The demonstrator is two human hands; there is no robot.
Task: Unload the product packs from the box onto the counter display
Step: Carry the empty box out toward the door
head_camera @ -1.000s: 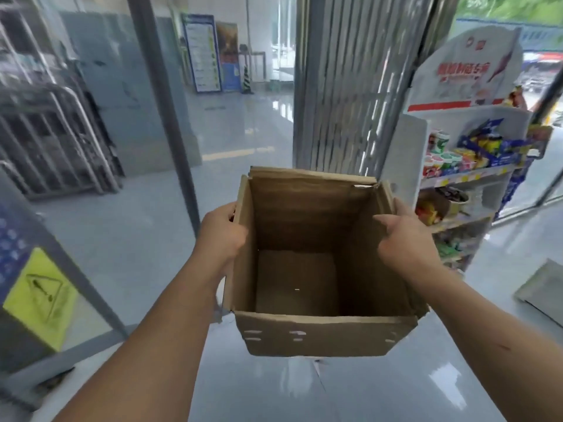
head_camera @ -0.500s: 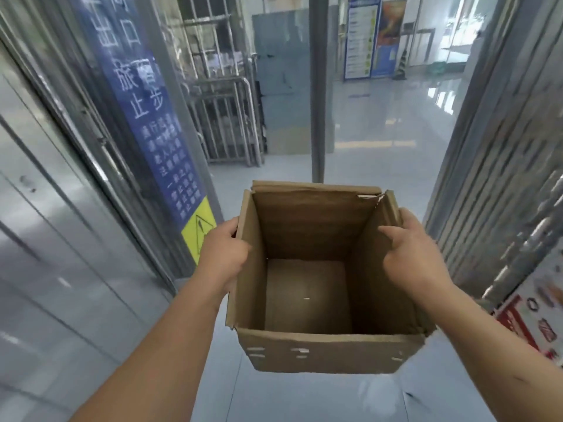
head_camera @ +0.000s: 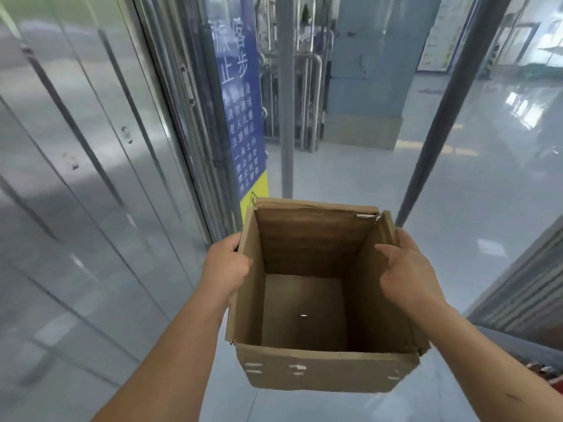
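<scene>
An open brown cardboard box hangs in the air in front of me, carried above the floor. Its inside is bare, with no packs in it. My left hand grips the box's left wall at the rim. On the other side my right hand holds the right wall, thumb inside the box. The counter display is out of view, apart from a red sliver at the lower right edge.
A steel-panelled wall fills the left. A blue and yellow sign hangs on a glass door frame straight ahead. A grey pole and a slanted dark post stand beyond the box. Shiny grey floor stretches to the right.
The view has swung left: the display shelf seen a second ago has left the frame and the steel wall now fills the left. Both hands keep the same hold on the box.
</scene>
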